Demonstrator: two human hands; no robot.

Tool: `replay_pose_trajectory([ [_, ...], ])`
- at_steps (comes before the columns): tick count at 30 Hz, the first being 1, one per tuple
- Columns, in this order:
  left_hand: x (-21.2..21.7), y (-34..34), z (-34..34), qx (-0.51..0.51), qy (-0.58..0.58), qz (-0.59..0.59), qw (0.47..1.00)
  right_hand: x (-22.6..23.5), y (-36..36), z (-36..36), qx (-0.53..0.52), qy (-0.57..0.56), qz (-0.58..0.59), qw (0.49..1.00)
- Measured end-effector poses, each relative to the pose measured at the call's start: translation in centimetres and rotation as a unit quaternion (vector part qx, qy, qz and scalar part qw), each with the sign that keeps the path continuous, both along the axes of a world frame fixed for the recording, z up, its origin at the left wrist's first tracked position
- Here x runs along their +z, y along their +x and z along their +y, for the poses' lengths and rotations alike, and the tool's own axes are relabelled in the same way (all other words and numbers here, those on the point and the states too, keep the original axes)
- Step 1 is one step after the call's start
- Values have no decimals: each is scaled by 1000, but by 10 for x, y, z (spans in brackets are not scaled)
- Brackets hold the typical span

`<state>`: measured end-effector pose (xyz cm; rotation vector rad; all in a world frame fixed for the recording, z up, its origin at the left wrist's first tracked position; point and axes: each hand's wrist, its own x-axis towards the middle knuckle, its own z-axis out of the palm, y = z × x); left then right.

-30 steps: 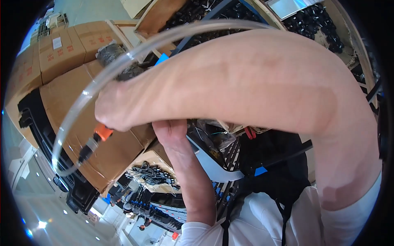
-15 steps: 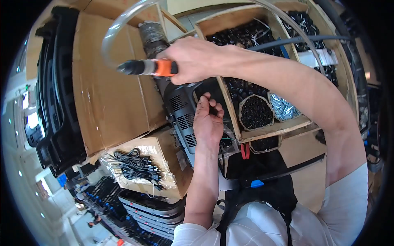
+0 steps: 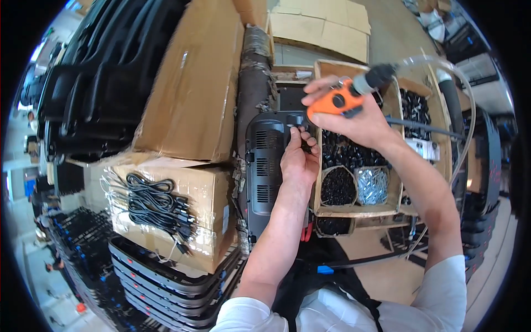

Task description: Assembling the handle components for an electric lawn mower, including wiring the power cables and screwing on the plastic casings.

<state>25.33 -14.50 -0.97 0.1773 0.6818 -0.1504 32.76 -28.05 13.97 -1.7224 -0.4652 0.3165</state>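
Note:
My right hand (image 3: 359, 123) is wrapped round an orange and black air screwdriver (image 3: 338, 102), its thumb along the near side. A clear hose (image 3: 469, 94) runs from the tool's black end; the working tip cannot be made out. Below and to the left, my left hand (image 3: 298, 161) is at the right side of a dark grey plastic housing (image 3: 261, 207) with vent slots. Its fingers are curled in toward the thumb, and what they hold, if anything, is hidden. The screwdriver is held apart from the housing, above the edge of a wooden parts box.
The wooden box (image 3: 354, 211) on the right holds black parts and silver screws (image 3: 373, 185). Bundled black cables (image 3: 157, 202) lie on a carton (image 3: 207, 188) at left, below a taller carton (image 3: 191, 83). Stacked grey housings (image 3: 166, 282) stand at lower left.
My right hand has swung with the air screwdriver from left of the housing to its right, turning the tool's hose end rightward. My left hand stays by the housing. The view has shifted.

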Motion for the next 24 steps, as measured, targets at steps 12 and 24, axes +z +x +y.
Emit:
replay_pose_trajectory([
  [12,9,20,24,15,-133,-82,988,9,9,23,-5,12,6,1000],
  [24,27,-26,19,-38,94,-60,993,-18,42,62,5,-21,-29,999],
])
